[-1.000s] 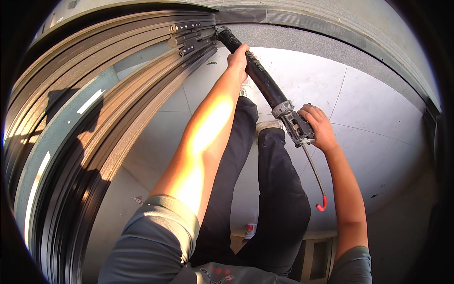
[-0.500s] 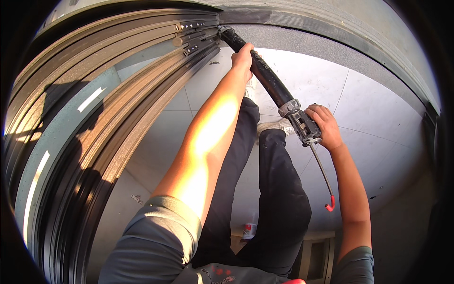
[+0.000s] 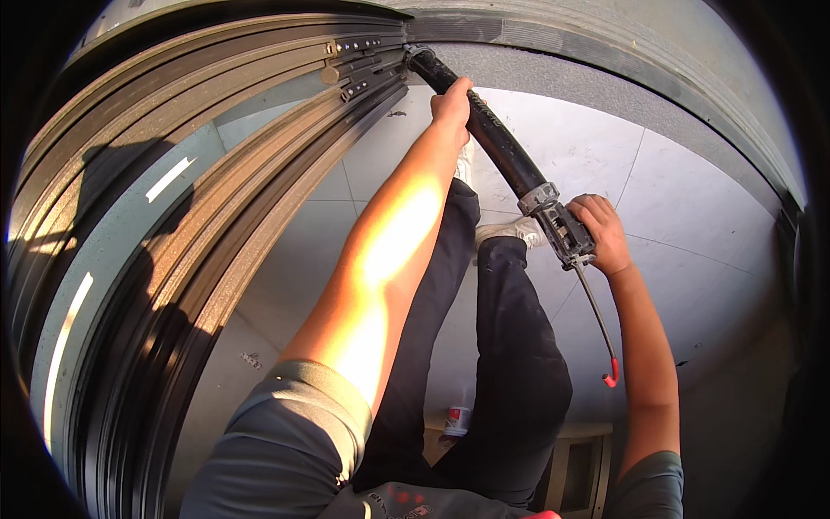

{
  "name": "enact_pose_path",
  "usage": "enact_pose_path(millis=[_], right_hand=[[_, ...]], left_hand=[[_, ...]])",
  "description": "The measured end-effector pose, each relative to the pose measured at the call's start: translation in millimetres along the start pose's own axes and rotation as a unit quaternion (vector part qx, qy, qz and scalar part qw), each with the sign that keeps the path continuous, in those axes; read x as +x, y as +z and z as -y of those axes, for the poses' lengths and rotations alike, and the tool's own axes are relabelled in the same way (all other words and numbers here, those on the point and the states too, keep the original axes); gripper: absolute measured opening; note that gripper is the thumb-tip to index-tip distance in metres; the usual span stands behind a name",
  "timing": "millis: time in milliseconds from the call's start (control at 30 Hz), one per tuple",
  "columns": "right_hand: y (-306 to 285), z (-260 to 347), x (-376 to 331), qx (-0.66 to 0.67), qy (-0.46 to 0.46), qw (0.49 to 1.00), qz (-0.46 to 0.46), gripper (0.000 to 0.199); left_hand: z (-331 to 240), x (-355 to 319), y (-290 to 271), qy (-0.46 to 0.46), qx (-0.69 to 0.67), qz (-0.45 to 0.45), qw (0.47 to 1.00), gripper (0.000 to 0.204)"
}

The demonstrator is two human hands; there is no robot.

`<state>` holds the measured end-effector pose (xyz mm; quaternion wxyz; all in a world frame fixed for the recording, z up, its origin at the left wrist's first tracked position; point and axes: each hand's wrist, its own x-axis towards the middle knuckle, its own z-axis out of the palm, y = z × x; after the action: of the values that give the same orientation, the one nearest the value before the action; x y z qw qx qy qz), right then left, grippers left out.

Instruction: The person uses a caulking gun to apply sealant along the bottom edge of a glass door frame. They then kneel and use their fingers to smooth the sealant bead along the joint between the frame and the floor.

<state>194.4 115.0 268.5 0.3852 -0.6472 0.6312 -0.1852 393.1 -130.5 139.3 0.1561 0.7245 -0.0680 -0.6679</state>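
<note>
A long black caulking gun (image 3: 504, 149) slants from the upper middle toward the right. My left hand (image 3: 451, 105) is closed around its barrel near the front end. At the rear, my right hand (image 3: 601, 232) is wrapped round the handle and trigger part, its fingers partly hidden behind the mechanism. A thin metal rod (image 3: 593, 311) sticks out of the back and ends in a red hook. The gun's front end (image 3: 418, 54) reaches the corner where the dark door frame (image 3: 259, 173) meets the grey sill; its tip is hidden there.
Sliding-door panels with glass (image 3: 130, 233) stand along the left. A dark track (image 3: 553, 39) and a grey sill (image 3: 622, 82) curve across the far side. Pale floor tiles (image 3: 692, 208) lie under my white shoes (image 3: 510, 231). A white and red container (image 3: 456, 421) sits behind my legs.
The whole view has shifted slightly, so everything appears a little farther right. Both hands keep their hold on the caulking gun, and its front end stays at the frame corner.
</note>
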Motion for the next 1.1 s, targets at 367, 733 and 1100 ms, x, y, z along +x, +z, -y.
enact_pose_path(millis=[367, 733, 1100], right_hand=[[-8, 8, -4, -0.016, -0.025, 0.999, -0.017, 0.036], [-9, 11, -7, -0.022, -0.029, 0.999, -0.017, 0.035], [2, 13, -12, -0.001, -0.013, 1.0, -0.026, 0.038]], left_hand=[[4, -5, -2, 0.0, -0.021, 0.013, 1.0, 0.029], [4, -6, -4, 0.015, -0.017, 0.028, 0.999, 0.052], [-1, -14, 1, 0.008, 0.02, -0.008, 1.0, 0.029]])
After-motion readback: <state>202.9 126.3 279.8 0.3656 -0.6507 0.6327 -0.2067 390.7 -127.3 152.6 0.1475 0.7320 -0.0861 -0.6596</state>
